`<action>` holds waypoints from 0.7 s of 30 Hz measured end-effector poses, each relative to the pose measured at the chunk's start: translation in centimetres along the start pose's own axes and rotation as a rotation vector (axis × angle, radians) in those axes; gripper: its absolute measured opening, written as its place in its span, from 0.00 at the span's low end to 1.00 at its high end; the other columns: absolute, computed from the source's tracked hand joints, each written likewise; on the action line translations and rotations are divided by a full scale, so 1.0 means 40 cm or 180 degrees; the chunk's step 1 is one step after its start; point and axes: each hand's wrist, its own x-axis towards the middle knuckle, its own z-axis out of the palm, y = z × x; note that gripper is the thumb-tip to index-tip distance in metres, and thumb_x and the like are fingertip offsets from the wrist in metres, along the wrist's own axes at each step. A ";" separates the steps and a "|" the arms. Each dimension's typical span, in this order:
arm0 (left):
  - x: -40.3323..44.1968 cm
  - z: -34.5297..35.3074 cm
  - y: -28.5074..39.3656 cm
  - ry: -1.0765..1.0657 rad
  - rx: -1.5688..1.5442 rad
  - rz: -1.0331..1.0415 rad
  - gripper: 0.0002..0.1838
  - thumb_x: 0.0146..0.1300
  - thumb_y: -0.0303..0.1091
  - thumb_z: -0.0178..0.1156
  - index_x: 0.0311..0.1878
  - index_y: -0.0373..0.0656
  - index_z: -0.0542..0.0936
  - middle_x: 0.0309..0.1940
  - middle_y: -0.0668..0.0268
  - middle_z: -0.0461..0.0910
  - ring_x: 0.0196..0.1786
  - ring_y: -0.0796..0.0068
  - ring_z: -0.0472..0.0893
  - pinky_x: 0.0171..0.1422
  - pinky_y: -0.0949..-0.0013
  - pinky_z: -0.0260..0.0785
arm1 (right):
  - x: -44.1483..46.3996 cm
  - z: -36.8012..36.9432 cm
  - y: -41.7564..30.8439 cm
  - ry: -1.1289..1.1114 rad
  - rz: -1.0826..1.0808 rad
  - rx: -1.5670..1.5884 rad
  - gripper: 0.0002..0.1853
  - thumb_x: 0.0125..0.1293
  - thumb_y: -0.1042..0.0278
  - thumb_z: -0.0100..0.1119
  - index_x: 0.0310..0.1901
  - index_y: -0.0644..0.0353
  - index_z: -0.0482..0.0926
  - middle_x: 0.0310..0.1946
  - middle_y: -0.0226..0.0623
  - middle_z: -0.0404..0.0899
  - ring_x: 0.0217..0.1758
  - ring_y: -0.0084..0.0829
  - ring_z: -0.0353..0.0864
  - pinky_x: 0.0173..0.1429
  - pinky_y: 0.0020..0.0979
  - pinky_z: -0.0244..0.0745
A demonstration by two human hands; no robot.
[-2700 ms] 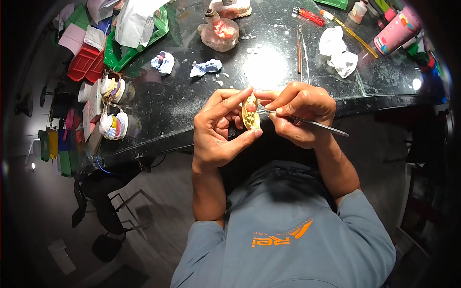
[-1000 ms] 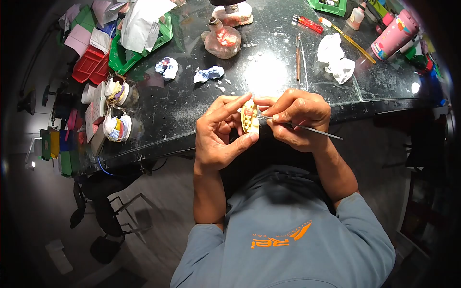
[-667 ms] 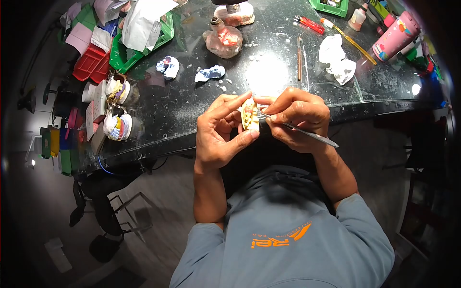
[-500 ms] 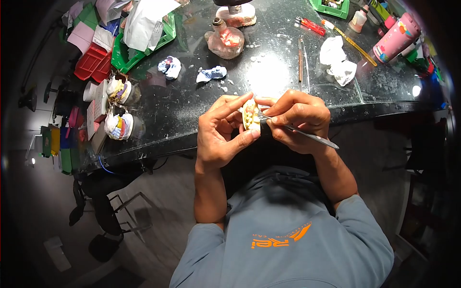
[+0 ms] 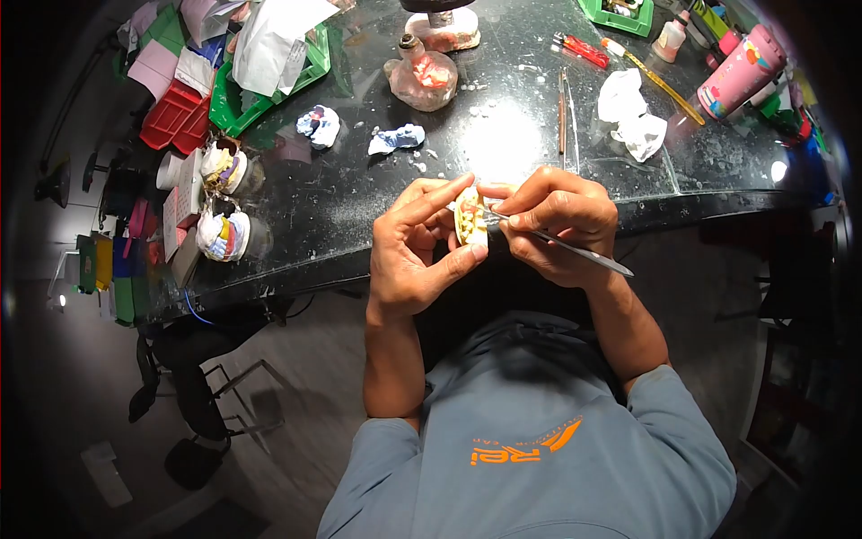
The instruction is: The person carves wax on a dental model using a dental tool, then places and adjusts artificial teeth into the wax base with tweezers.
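My left hand (image 5: 415, 247) is closed around a pale yellowish dental model (image 5: 470, 220), thumb at its lower end and index finger along its top. Rows of teeth and some pinkish patches show on the model's face. In my right hand (image 5: 563, 220) is a slim metal carving tool (image 5: 588, 254), gripped like a pen. Its broad flat end sticks out past the palm to the lower right, while the thin tip points at the model. Whether the tip touches the teeth is too small to tell. Both hands are above the front edge of the dark bench (image 5: 332, 216).
On the left stand two dental casts (image 5: 224, 235), (image 5: 224, 169) beside red bins (image 5: 177, 117) and a green tray (image 5: 242, 112). Blue putty lumps (image 5: 396, 138) and a glass burner (image 5: 422, 79) lie farther back. Crumpled tissue (image 5: 633, 117), brushes and a pink bottle (image 5: 742, 72) are rightward.
The dental model has turned very slightly in my left hand, and the tool has shifted a little at its tip. Both hands stay in nearly the same place.
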 end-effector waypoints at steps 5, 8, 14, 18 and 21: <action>0.000 -0.002 -0.003 0.0007 0.0162 0.0086 0.37 0.57 0.19 0.78 0.73 0.33 0.80 0.58 0.61 0.78 0.46 0.84 0.80 0.47 0.80 0.75 | 0.000 0.001 -0.003 0.0032 0.0026 0.0047 0.08 0.56 0.83 0.76 0.30 0.63 0.83 0.36 0.42 0.88 0.43 0.38 0.95 0.53 0.39 0.92; -0.003 -0.001 -0.003 0.0024 0.0184 0.0052 0.38 0.56 0.19 0.79 0.73 0.34 0.80 0.58 0.62 0.77 0.46 0.85 0.80 0.47 0.80 0.74 | 0.000 0.000 0.000 0.0050 0.0006 0.0001 0.08 0.56 0.83 0.76 0.30 0.63 0.83 0.36 0.42 0.88 0.43 0.38 0.95 0.53 0.39 0.92; -0.002 0.001 -0.001 0.0045 0.0221 0.0089 0.38 0.56 0.20 0.80 0.72 0.34 0.80 0.58 0.62 0.77 0.46 0.85 0.79 0.47 0.80 0.74 | 0.001 -0.003 0.002 -0.0080 -0.0039 0.0082 0.09 0.55 0.83 0.76 0.30 0.63 0.82 0.36 0.42 0.87 0.40 0.35 0.93 0.55 0.42 0.92; -0.003 0.002 -0.003 0.0054 0.0189 0.0081 0.38 0.55 0.20 0.80 0.72 0.34 0.80 0.58 0.63 0.77 0.46 0.86 0.78 0.47 0.80 0.73 | -0.003 -0.001 0.006 0.0032 -0.0005 0.0067 0.08 0.55 0.83 0.76 0.30 0.63 0.83 0.35 0.43 0.87 0.39 0.34 0.93 0.57 0.44 0.92; -0.003 0.001 -0.003 0.0049 0.0206 0.0077 0.38 0.55 0.20 0.80 0.72 0.34 0.80 0.58 0.63 0.77 0.46 0.86 0.78 0.47 0.80 0.73 | 0.001 -0.003 0.005 -0.0046 -0.0051 0.0087 0.08 0.55 0.82 0.76 0.30 0.63 0.83 0.35 0.43 0.87 0.39 0.33 0.92 0.58 0.45 0.92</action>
